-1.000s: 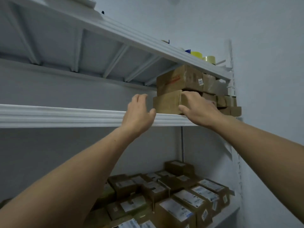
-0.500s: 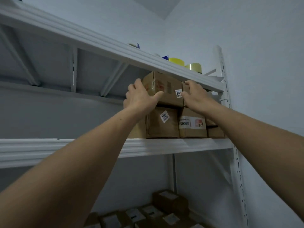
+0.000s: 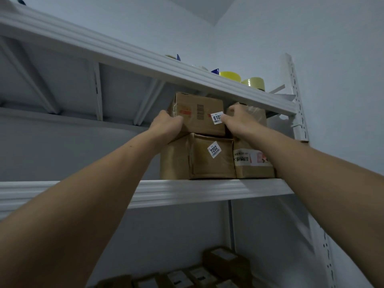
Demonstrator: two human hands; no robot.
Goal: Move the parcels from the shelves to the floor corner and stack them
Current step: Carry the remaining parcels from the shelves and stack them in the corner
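A brown cardboard parcel [image 3: 197, 113] with a white "610" sticker sits on top of a stack on the middle shelf [image 3: 207, 190], just under the upper shelf. My left hand [image 3: 168, 125] grips its left lower edge. My right hand [image 3: 236, 119] grips its right side, partly covering the sticker. Under it stands a larger parcel [image 3: 209, 156] labelled "7202". To the right of that is another parcel [image 3: 253, 163] with printed tape. A further parcel [image 3: 253, 113] shows behind my right hand.
The upper shelf [image 3: 145, 59] carries yellow tape rolls [image 3: 252, 83] and small items. Several labelled parcels [image 3: 224, 265] lie on the lowest shelf. A white perforated upright [image 3: 297, 104] stands at the right, by the wall corner.
My view has tilted up and moved closer. Both hands rose from the lower parcel's front to the top parcel and now clasp its two sides.
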